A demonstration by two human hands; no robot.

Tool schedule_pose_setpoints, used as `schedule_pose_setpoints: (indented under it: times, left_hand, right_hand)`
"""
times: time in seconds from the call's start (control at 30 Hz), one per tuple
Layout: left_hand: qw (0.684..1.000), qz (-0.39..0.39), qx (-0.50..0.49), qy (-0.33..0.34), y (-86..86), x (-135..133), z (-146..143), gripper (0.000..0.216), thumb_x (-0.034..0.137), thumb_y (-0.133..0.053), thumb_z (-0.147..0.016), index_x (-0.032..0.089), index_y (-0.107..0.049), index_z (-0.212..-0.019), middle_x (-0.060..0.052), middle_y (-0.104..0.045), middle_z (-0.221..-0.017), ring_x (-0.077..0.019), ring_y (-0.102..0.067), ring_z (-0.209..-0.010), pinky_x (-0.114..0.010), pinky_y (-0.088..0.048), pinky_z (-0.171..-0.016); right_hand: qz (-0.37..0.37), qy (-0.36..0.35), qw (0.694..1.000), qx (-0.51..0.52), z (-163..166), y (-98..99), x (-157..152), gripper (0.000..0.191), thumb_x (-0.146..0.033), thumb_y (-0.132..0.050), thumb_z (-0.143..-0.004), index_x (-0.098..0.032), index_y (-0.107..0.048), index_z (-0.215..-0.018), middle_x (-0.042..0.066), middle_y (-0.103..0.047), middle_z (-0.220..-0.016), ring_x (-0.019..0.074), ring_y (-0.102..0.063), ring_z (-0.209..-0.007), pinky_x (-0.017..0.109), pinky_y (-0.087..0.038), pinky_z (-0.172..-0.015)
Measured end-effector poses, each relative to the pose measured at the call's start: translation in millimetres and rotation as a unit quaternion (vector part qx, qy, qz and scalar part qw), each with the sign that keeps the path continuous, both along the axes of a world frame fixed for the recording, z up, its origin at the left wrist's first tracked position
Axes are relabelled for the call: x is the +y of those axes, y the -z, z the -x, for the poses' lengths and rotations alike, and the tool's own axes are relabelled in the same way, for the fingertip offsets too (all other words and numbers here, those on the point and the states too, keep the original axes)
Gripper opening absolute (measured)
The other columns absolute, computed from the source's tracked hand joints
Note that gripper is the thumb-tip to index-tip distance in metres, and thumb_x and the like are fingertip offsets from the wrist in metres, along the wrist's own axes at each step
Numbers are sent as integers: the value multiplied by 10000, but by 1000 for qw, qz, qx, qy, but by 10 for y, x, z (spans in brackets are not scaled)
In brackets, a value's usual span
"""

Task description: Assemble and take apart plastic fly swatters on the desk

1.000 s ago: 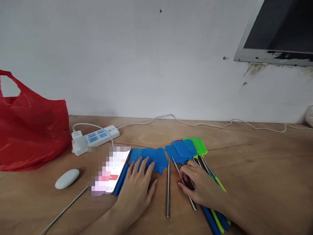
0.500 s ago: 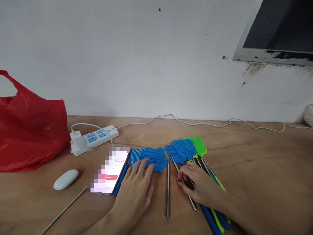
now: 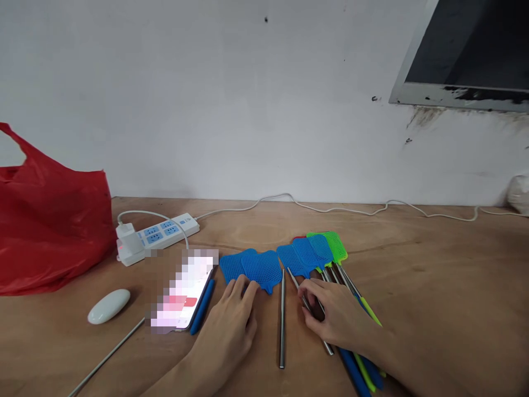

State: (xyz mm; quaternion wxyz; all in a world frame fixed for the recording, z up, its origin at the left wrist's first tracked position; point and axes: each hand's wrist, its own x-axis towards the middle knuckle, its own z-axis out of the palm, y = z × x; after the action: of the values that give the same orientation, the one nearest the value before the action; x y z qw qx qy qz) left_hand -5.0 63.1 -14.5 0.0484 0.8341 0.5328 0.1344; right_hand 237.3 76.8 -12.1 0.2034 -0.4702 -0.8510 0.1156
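Note:
Blue mesh fly swatter heads (image 3: 260, 267) lie in front of my left hand (image 3: 233, 317), which rests palm down with its fingers loosely bent and apart at their near edge. A blue handle (image 3: 202, 306) lies to its left. My right hand (image 3: 330, 309) has its thumb and fingers curled round a slim metal rod (image 3: 328, 346) lying slanted on the table; part of the rod is hidden. Another metal rod (image 3: 282, 325) lies between my hands. Beyond and under my right hand are overlapping blue swatter heads (image 3: 303, 256) and green swatter heads (image 3: 338, 247), with metal shafts.
A lit, partly blurred phone (image 3: 194, 286) lies left of my left hand on the wooden table (image 3: 446, 286). Farther left are a white mouse (image 3: 108, 306), a power strip (image 3: 165, 237) and a red plastic bag (image 3: 53, 226). A white cable (image 3: 326, 210) runs along the wall.
My left hand has drawn slightly back toward me from the blue swatter heads, its fingers more bent. My right hand stays at the slanted rod. The view has shifted slightly.

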Motion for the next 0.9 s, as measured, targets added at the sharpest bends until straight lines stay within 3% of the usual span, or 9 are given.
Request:
schedule_pose_setpoints:
  times: [0.33, 0.63, 0.77, 0.83, 0.9]
  left_hand:
    - [985, 105, -135, 6, -45, -26, -30, 243, 67, -534, -753, 216, -508, -944, -31, -590, -896, -205, -576, -742, -300, -414, -627]
    - [967, 150, -207, 10, -100, -39, -80, 269, 75, -554, -647, 202, -554, -884, 21, -580, -750, -143, -497, -600, -262, -371, -559]
    - [942, 181, -282, 11, -80, -29, -80, 307, 103, -551, -649, 188, -614, -937, 6, -597, -787, -145, -523, -632, -255, -410, -564]
    - [924, 198, -328, 16, -50, -15, -71, 306, 112, -547, -634, 183, -631, -920, -8, -614, -815, -158, -553, -679, -260, -437, -588]
    - [907, 209, -365, 22, -27, -4, -64, 285, 126, -545, -630, 178, -637, -895, -20, -631, -834, -171, -573, -717, -274, -459, -623]
  right_hand:
    - [-43, 26, 999, -7, -10, 72, 16, 183, -144, -568, -778, -233, -553, -937, -3, -573, -830, 172, -547, -663, 285, -315, -592]
    - [-34, 70, 996, 35, -4, 112, 44, 231, -94, -562, -732, -217, -552, -927, -38, -536, -678, 167, -557, -610, 275, -319, -564]
    - [21, 84, 984, 156, -16, 101, 89, 286, -114, -577, -728, -215, -557, -995, -68, -535, -654, 118, -456, -493, 266, -334, -537]
    - [78, 87, 957, 266, -29, 83, 118, 302, -159, -596, -743, -209, -556, -1038, -67, -545, -672, 106, -435, -484, 256, -341, -511]
    - [148, 92, 910, 375, -47, 59, 143, 300, -233, -636, -757, -202, -571, -1048, -59, -550, -689, 107, -455, -499, 242, -349, -476]
